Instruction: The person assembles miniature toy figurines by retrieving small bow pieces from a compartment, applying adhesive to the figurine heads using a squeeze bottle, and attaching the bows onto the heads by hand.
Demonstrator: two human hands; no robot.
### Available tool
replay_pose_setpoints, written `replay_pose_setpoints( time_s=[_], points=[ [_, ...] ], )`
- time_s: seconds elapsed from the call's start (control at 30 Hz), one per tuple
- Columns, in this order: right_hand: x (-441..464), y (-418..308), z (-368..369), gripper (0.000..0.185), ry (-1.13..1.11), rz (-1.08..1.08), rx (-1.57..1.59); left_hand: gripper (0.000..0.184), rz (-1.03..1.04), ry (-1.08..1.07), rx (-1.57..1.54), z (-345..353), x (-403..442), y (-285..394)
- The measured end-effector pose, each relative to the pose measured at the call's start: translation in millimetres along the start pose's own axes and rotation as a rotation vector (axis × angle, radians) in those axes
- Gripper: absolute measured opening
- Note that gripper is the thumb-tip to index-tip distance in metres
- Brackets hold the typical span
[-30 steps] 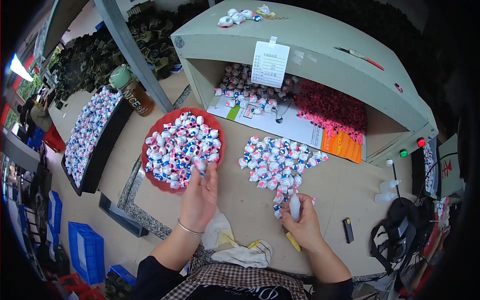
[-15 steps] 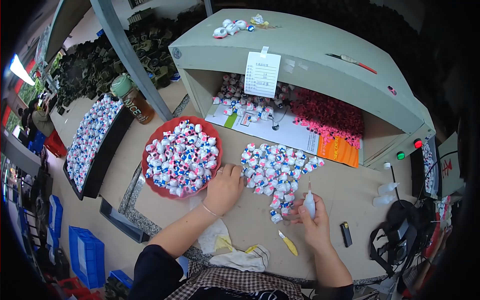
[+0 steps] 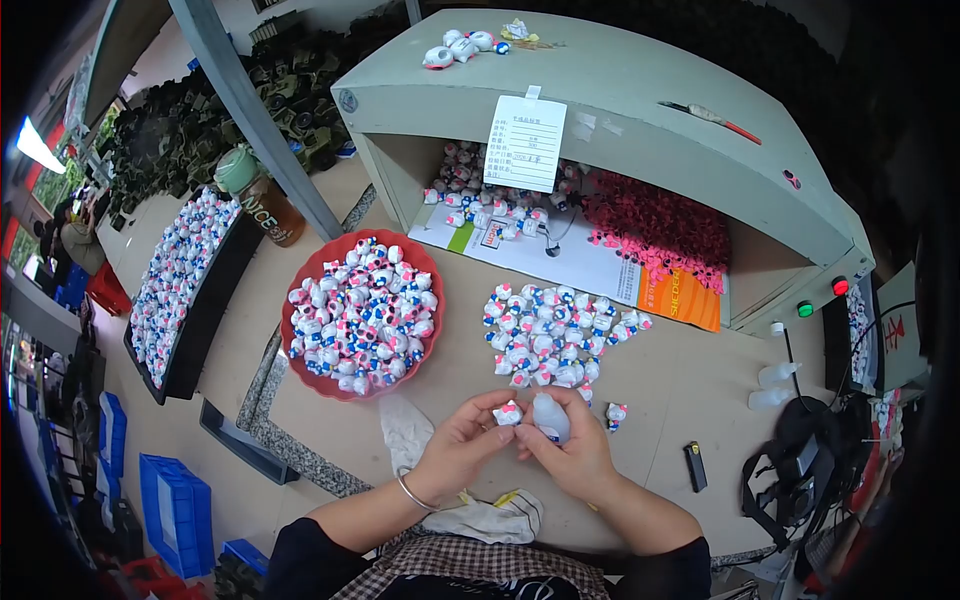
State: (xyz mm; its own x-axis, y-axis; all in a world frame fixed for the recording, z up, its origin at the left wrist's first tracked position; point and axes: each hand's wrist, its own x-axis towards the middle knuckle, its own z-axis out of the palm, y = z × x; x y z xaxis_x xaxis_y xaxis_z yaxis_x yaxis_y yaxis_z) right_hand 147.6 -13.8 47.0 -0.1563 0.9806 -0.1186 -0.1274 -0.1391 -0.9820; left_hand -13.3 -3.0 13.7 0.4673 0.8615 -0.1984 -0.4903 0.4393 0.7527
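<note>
Pinched between the thumb and fingers of my left hand [image 3: 463, 440] is a small white figurine [image 3: 508, 413] with pink and blue details. My right hand [image 3: 578, 455] is wrapped around a squeeze bottle [image 3: 551, 417], close beside that figurine. The bottle's tip is hard to make out. Just beyond both hands lies a pile of similar figurines [image 3: 548, 335], and one loose figurine [image 3: 616, 414] sits right of my right hand. A red bowl [image 3: 437, 335] to the left is heaped with more of them.
A shelf box [image 3: 640, 110] stands at the back, holding white figurines and pink-red pieces [image 3: 655, 225]. Left is a black tray [image 3: 205, 335] of figurines beside a bottle [image 3: 275, 212]. Cloths [image 3: 485, 518] lie near me; a lighter [image 3: 695, 467] lies right.
My left hand has come from the pile's left side toward me and now holds a figurine. My right hand has moved left with the squeeze bottle, bringing both hands together.
</note>
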Motion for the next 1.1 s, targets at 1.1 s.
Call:
replay_pose_setpoints(
  time_s=[1.1],
  points=[
    [-40, 35, -38, 0.020, 0.289, -0.490, -0.397, 0.034, -0.189, 0.089, -0.049, -4, 11, -16]
  ],
)
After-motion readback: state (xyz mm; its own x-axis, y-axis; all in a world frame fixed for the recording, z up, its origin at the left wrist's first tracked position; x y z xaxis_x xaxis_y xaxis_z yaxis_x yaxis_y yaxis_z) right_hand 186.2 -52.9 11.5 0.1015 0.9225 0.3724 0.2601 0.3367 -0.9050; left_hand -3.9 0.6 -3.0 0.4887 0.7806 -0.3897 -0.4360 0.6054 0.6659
